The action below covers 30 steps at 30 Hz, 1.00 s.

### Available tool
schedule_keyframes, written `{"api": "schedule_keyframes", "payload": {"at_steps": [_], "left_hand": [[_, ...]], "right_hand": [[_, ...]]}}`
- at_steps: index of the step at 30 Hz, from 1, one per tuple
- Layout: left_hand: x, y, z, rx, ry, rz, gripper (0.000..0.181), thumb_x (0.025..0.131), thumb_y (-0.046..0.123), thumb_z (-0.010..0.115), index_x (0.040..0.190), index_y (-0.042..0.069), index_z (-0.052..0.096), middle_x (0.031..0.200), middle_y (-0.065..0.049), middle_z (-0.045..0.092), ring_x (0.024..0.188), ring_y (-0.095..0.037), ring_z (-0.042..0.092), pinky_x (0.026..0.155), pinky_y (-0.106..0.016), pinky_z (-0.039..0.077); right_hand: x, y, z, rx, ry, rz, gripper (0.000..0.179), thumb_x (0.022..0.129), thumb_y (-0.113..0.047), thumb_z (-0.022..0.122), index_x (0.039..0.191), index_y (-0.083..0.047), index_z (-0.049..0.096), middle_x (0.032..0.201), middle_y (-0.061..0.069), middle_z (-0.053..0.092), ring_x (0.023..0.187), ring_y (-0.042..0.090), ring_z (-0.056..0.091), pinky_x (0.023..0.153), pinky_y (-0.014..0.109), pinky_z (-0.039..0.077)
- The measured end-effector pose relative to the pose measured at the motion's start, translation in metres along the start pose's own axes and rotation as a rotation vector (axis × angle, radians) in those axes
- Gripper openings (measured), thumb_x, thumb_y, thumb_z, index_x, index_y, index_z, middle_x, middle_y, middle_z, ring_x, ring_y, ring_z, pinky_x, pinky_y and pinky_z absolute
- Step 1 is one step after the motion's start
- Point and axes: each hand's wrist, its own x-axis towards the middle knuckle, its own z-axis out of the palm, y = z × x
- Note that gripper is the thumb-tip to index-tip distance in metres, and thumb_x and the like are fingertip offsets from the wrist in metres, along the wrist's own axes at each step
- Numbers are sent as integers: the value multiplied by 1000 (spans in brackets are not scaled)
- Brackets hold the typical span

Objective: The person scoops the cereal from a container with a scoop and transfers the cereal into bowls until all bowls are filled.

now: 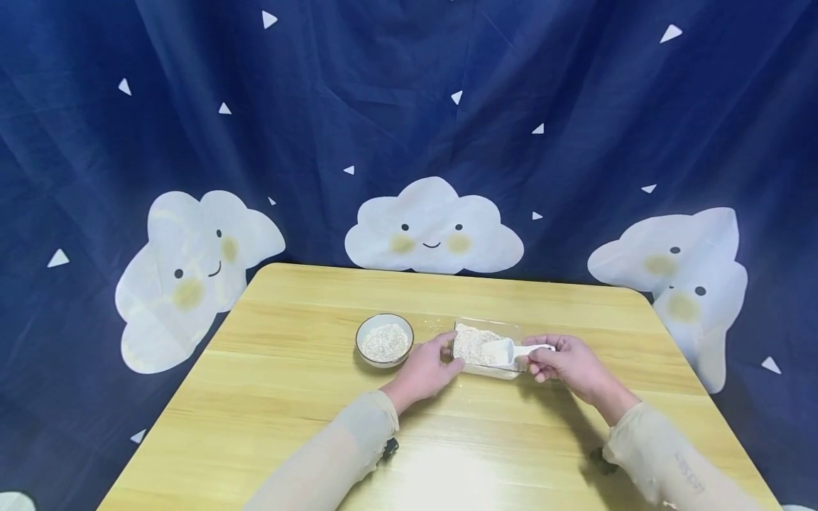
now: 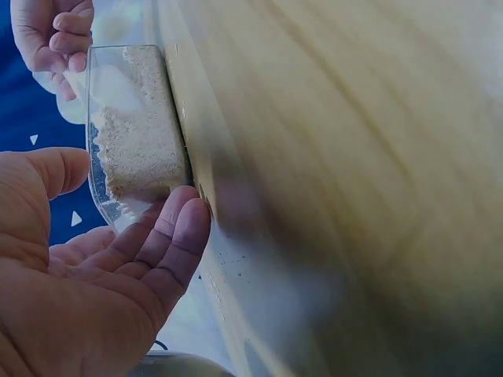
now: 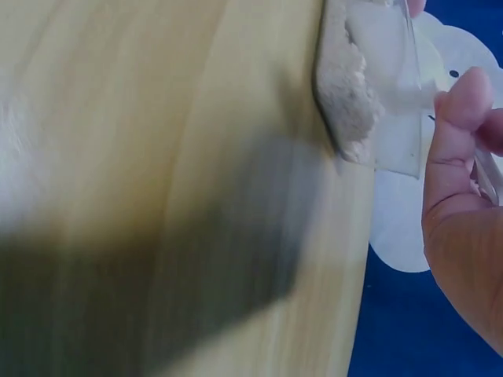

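Note:
A clear rectangular container (image 1: pixel 488 370) on the table holds pale, oat-like flakes (image 2: pixel 145 149). My left hand (image 1: pixel 426 370) holds its left end, with the thumb by the rim and the fingers against the end wall, as the left wrist view shows. From the right, my right hand (image 1: pixel 565 363) pinches the handle of a white scoop (image 1: pixel 505 351) between thumb and fingers. The scoop's head is tilted down into the flakes, partly buried. In the right wrist view the thumb (image 3: pixel 464 102) lies along the handle, and the scoop's head is blurred behind the container wall.
Left of my left hand stands a bowl (image 1: pixel 385 341) with a dark rim, holding similar flakes. Some crumbs (image 1: pixel 433 325) lie on the wooden table (image 1: pixel 307 440) behind the hand. A dark blue curtain (image 1: pixel 409 106) with cloud prints hangs behind the table's far edge.

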Motion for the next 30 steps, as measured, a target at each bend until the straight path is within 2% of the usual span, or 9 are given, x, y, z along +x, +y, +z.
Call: {"api": "schedule_keyframes", "payload": {"at_steps": [3, 7, 13, 16, 19, 23, 27, 30], "left_hand": [[0, 0, 1, 8, 3, 5, 67, 102, 36, 68, 162, 16, 46, 137, -17, 73, 43, -8, 43, 61, -27, 54], [0, 1, 2, 34, 16, 10, 66, 102, 36, 68, 162, 15, 47, 135, -15, 74, 46, -8, 41, 74, -26, 56], [0, 2, 2, 24, 15, 2, 67, 102, 36, 68, 162, 14, 46, 137, -17, 73, 48, -9, 49, 75, -31, 60], [0, 2, 2, 24, 15, 3, 68, 102, 37, 69, 162, 14, 47, 137, -17, 73, 51, -10, 55, 91, -37, 63], [0, 1, 2, 26, 19, 8, 68, 102, 38, 69, 162, 14, 47, 136, -17, 74, 56, -9, 61, 106, -44, 60], [0, 0, 2, 24, 18, 4, 68, 101, 38, 70, 162, 15, 47, 135, -17, 74, 56, -7, 60, 100, -39, 62], [0, 0, 2, 10, 9, 0, 69, 101, 37, 70, 162, 16, 46, 136, -18, 74, 47, -11, 53, 79, -30, 62], [0, -1, 1, 16, 8, 2, 68, 101, 37, 70, 162, 16, 46, 135, -17, 74, 45, -11, 51, 76, -26, 60]], "right_hand": [[2, 6, 3, 22, 10, -11, 49, 104, -3, 59, 144, 21, 45, 98, 4, 81, 75, 5, 67, 70, 22, 64], [5, 12, 10, 33, 36, -20, 46, 103, -1, 59, 142, 20, 48, 96, 3, 81, 76, 6, 67, 68, 21, 62], [8, 17, 15, 52, 65, -21, 45, 102, 0, 59, 142, 18, 49, 94, 3, 82, 73, 5, 67, 62, 19, 59], [6, 18, 12, 53, 69, -33, 48, 102, -1, 59, 143, 20, 48, 95, 3, 82, 73, 5, 67, 63, 20, 60], [3, 22, 7, 71, 54, -63, 51, 102, 0, 58, 146, 21, 45, 96, 3, 82, 74, 4, 67, 63, 19, 60], [-1, 31, -1, 175, 12, -107, 43, 105, 1, 55, 144, 18, 50, 98, 2, 83, 74, 2, 68, 63, 17, 60], [-2, 40, -10, 337, -43, -141, 29, 108, 2, 49, 134, 1, 63, 101, 1, 84, 75, 1, 70, 64, 15, 60], [-2, 44, -16, 482, -100, -162, 34, 109, 4, 43, 128, -8, 68, 102, 2, 84, 78, 1, 71, 66, 14, 60]]}}
